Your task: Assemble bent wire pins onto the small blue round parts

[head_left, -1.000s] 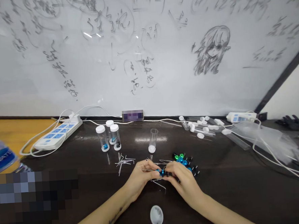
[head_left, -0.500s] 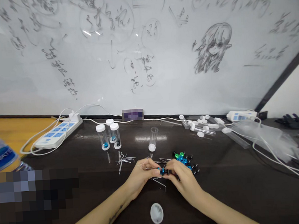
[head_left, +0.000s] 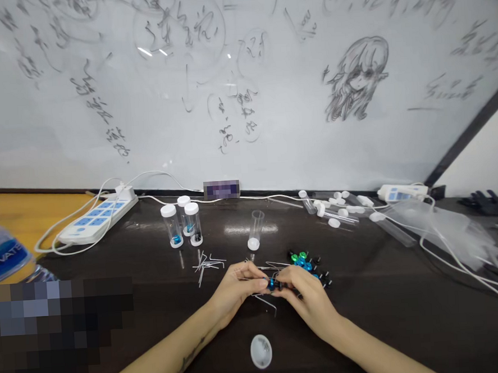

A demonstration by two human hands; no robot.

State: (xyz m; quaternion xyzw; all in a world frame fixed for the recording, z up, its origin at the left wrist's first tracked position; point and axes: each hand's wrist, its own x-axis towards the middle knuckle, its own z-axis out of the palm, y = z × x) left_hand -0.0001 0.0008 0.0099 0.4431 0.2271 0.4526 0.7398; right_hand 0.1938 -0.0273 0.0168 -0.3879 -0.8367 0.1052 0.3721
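Observation:
My left hand point(head_left: 237, 291) and my right hand point(head_left: 304, 297) meet over the dark table point(head_left: 382, 296), fingers pinched together. Between the fingertips sits a small blue and black part point(head_left: 273, 285). A thin bent metal wire point(head_left: 265, 302) hangs just below it. Right behind my right hand lies a heap of small blue, green and black parts point(head_left: 306, 263). A loose bundle of bent wires point(head_left: 207, 264) lies to the left of my left hand. A white cap point(head_left: 261, 351) rests on the table between my forearms.
An open clear tube point(head_left: 255, 230) stands behind my hands. Three capped vials point(head_left: 182, 223) stand further left. More tubes and caps point(head_left: 335, 209) lie at the back right, with a clear bag point(head_left: 441, 225), cables and power strips point(head_left: 97, 216). A water bottle point(head_left: 4, 258) sits far left.
Both hands stay pinched on the small blue part with only slight finger shifts. The view has drifted a little.

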